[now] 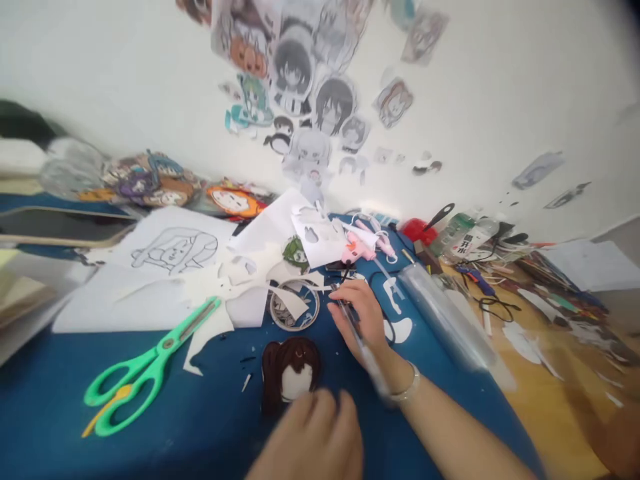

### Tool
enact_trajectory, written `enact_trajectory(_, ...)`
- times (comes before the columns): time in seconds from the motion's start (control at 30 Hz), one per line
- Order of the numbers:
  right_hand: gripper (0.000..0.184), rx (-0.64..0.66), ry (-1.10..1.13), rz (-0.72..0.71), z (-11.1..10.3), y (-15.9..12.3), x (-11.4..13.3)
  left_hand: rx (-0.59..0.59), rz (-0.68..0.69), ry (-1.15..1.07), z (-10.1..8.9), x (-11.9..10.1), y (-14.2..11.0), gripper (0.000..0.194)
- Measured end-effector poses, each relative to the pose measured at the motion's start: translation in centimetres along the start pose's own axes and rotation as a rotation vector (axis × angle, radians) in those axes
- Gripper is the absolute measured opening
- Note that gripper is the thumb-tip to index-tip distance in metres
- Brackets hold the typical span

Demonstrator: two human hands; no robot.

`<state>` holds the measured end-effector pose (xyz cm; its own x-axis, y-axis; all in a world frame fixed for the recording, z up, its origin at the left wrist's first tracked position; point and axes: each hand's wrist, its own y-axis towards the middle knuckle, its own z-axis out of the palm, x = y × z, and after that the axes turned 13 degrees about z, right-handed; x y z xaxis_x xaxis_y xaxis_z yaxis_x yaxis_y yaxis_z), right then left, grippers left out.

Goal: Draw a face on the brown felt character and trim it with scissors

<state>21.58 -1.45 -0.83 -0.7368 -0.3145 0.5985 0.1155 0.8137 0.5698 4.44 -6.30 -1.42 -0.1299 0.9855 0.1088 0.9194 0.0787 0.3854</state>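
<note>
In the head view, your right hand [361, 319] pinches a slim, clear, pen-like tool [369, 363], its tip indistinct. Your blurred left hand [320, 433], cut off below, has bent fingers — their hold I cannot tell — hiding the lower edge of the brown-haired, white-faced head figure [293, 373] on the blue table [210, 413].

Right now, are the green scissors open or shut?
The green scissors look shut: their blades lie together along their length.

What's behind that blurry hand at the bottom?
Behind the left hand, you can see a brown-haired head figure with a plain white face, on the blue tabletop. The hand covers its lower right part, so that bit can't be seen.
</note>
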Motion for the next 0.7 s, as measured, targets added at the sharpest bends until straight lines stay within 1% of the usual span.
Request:
enact_trajectory(0.03,0.012,-0.046,-0.085,0.001,-0.1,0.3,-0.3,0.149,-0.085,-0.118,-1.1,1.8,0.1,0.023)
enact_trajectory(0.07,0.016,-0.058,-0.115,-0.004,-0.1,0.5,-0.7,0.262,-0.226,-0.232,-2.2,3.6,0.1,0.026)
enact_trajectory(0.1,0.021,-0.066,-0.128,-0.016,-0.1,0.8,-1.1,0.31,-0.388,-0.329,-3.2,5.4,-0.1,0.032)
enact_trajectory(0.13,0.027,-0.076,-0.143,-0.028,-0.2,1.0,-1.5,0.293,-0.545,-0.377,-4.1,6.9,-0.3,0.036)
enact_trajectory(0.17,0.03,-0.077,-0.156,-0.04,-0.2,1.2,-1.8,0.299,-0.663,-0.427,-4.8,8.1,-0.6,0.034)
enact_trajectory(0.2,0.031,-0.069,-0.165,-0.055,-0.2,1.3,-2.0,0.329,-0.678,-0.452,-5.3,9.0,-1.0,0.033)
enact_trajectory(0.23,0.032,-0.061,-0.173,-0.066,-0.2,1.4,-2.2,0.355,-0.672,-0.473,-5.6,9.4,-1.3,0.031)
enact_trajectory(0.27,0.033,-0.054,-0.181,-0.074,-0.1,1.4,-2.3,0.377,-0.659,-0.5,-5.8,9.6,-1.6,0.034)
enact_trajectory(0.33,0.033,-0.036,-0.196,-0.09,0.1,1.5,-2.4,0.411,-0.64,-0.538,-5.9,9.1,-2.0,0.054)
enact_trajectory(0.4,0.033,-0.013,-0.208,-0.108,0.3,1.4,-2.3,0.429,-0.641,-0.554,-5.9,8.3,-1.9,0.064)
enact_trajectory(0.53,0.032,0.011,-0.217,-0.129,0.6,1.1,-2.1,0.396,-0.68,-0.562,-5.7,7.2,-1.5,0.061)
enact_trajectory(0.63,0.031,0.002,-0.202,-0.128,0.6,0.8,-1.8,0.347,-0.691,-0.606,-5.7,7.3,-1.6,0.063)
enact_trajectory(0.7,0.031,-0.012,-0.188,-0.117,0.6,0.7,-1.6,0.312,-0.669,-0.643,-5.6,7.5,-1.7,0.065)
